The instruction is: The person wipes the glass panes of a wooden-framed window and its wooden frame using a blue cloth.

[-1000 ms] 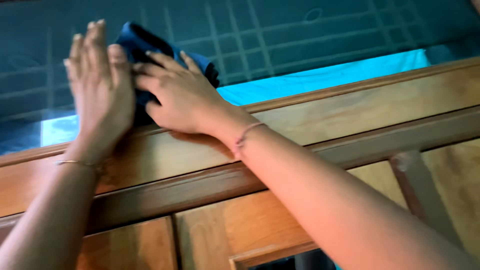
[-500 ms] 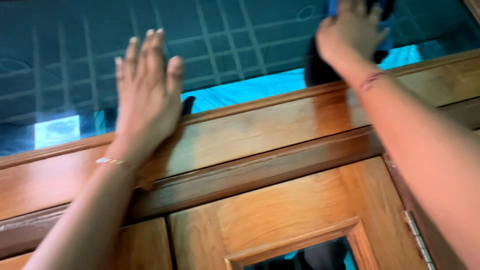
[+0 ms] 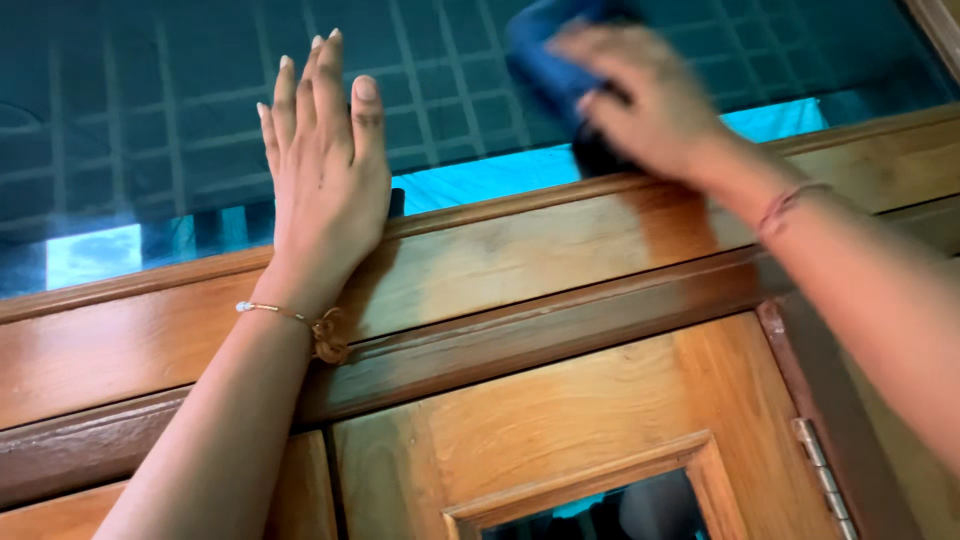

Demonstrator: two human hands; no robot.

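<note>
Blue cloth [image 3: 545,55], blurred, mostly hidden under right hand [image 3: 640,105].

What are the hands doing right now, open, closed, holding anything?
Left hand: open, flat against the glass pane, holding nothing.
Right hand: pressed on a dark blue cloth against the glass, blurred.

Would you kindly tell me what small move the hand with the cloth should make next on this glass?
Probably slide the blue cloth leftward: the right hand presses it at the pane's right part, while the glass toward the flat left hand lies uncovered.
</note>
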